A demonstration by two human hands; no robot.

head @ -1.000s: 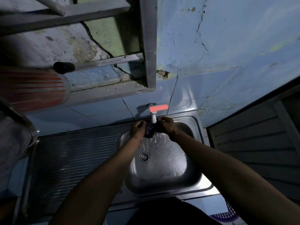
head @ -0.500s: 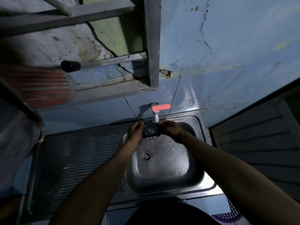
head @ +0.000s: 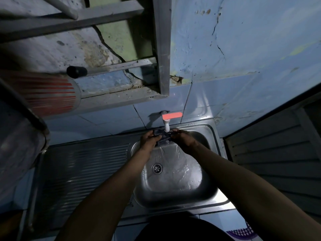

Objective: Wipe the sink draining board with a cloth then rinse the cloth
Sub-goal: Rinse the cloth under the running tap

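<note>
A dark cloth point(head: 163, 137) is stretched between my left hand point(head: 149, 139) and my right hand point(head: 182, 139), right under the white tap spout point(head: 166, 126) with its orange handle point(head: 172, 116). Both hands grip the cloth's ends over the back of the steel sink bowl point(head: 205, 136). Water runs off the cloth and spreads over the bowl floor near the drain point(head: 157, 168). The ribbed draining board point(head: 83, 169) lies to the left of the bowl, with nothing on it.
A metal window frame point(head: 161, 49) hangs above the tap. At the left are a red-striped cylinder point(head: 50, 94) and a large grey pot point(head: 19, 140) by the board's edge. A louvred panel point(head: 271, 153) stands at the right, a purple basket point(head: 241, 233) at the bottom.
The cloth, bunched between my hands a second ago, is now pulled out wider under the spout. My hands moved slightly apart and up toward the tap.
</note>
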